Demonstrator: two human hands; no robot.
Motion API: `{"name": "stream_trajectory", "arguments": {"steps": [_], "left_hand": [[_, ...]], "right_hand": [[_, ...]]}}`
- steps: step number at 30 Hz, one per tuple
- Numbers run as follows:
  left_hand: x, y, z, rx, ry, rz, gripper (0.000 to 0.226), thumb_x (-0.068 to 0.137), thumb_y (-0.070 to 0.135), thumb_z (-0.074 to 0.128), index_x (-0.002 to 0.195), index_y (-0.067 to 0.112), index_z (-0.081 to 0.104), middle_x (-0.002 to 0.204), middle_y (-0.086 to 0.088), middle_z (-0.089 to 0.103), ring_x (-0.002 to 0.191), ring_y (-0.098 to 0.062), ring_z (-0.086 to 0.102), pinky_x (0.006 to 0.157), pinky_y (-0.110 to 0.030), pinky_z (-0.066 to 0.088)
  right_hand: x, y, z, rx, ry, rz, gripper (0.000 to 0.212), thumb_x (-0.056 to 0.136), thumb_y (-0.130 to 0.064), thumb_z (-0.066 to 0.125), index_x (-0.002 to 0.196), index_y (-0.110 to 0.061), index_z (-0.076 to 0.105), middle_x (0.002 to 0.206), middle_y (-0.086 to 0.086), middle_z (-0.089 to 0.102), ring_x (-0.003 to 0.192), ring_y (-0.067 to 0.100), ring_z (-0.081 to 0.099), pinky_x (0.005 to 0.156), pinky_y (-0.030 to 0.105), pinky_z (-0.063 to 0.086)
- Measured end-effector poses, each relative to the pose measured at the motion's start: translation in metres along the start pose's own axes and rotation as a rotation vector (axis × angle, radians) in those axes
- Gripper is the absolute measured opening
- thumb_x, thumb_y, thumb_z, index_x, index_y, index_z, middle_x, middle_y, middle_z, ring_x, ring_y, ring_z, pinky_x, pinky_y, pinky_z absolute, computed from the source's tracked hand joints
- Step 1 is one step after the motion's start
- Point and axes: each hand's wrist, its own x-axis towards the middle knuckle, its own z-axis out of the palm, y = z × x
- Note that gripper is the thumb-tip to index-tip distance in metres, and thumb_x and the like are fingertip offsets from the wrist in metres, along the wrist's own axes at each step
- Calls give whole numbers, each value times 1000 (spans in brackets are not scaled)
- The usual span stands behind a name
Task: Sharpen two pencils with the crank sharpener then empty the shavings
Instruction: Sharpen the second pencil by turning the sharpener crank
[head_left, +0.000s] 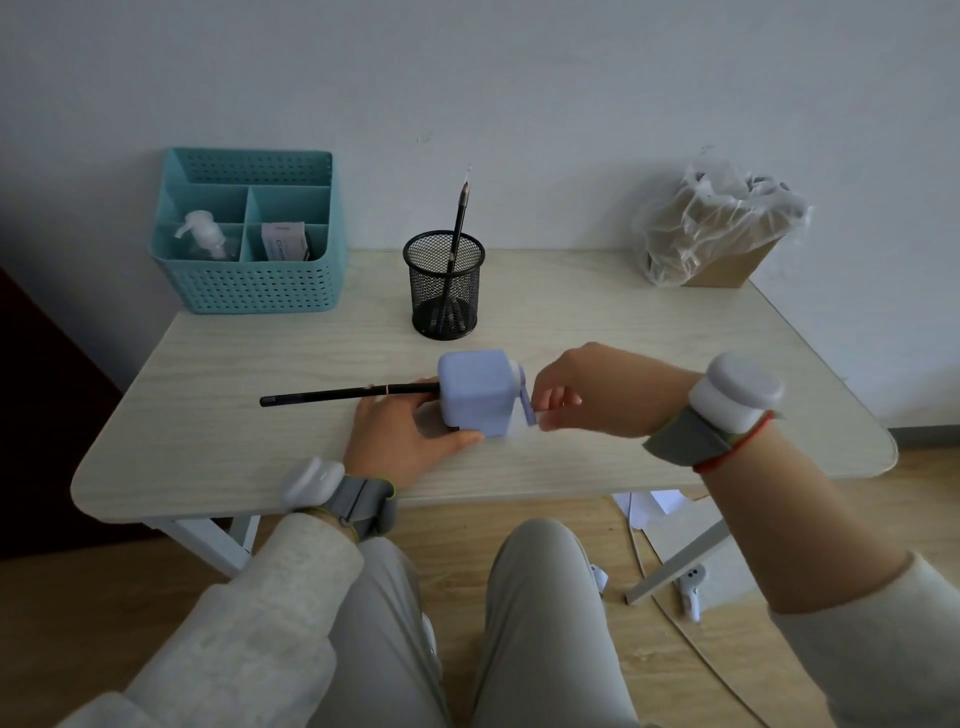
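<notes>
Sharpener (478, 392) sits mid-desk (649, 332), near the front edge. Left hand (402, 434) wraps its base, likely so it won't slide under cranking; grip closed on the body. Right hand (597, 389) pinches the crank (529, 410) on the right side, grip closed on the handle. Pencil (348, 394) lies level, tip inside the sharpener's left port. Second pencil (460, 228) stands point-up in the mesh cup (444, 291) behind. Lined bin (719, 234) at far right, probably for the shavings.
</notes>
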Motion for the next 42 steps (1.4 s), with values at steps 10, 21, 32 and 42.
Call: {"name": "stream_trajectory", "arguments": {"steps": [10,21,32,42], "left_hand": [[-2,-1,-1,-21,0,-4,40,65,46,76,98,24,68,104,2,71,101,-20,61,98,-42,42],[-1,-1,-1,0,-2,27,38,64,48,76,94,25,68,99,3,72,100,-18,62,94,-40,44],[-1,-1,-1,-15,19,50,35,66,43,76,93,23,68,100,3,71,98,-20,62,97,-43,42],[-1,-4,-1,-27,14,27,37,65,48,75,95,27,68,102,6,70,102,-17,60,99,-42,40]], "right_hand": [[39,5,-16,54,328,105,20,89,-21,49,102,-17,63,106,8,66,97,28,58,84,40,48],[31,8,39,11,141,153,21,88,-26,51,101,-16,63,108,11,66,100,33,60,82,39,49],[-11,7,1,62,253,-2,16,90,-31,50,99,-28,64,97,-8,65,83,13,58,78,34,49],[46,10,11,145,413,137,22,92,-25,46,104,-20,64,105,5,64,93,26,58,79,37,47]]}}
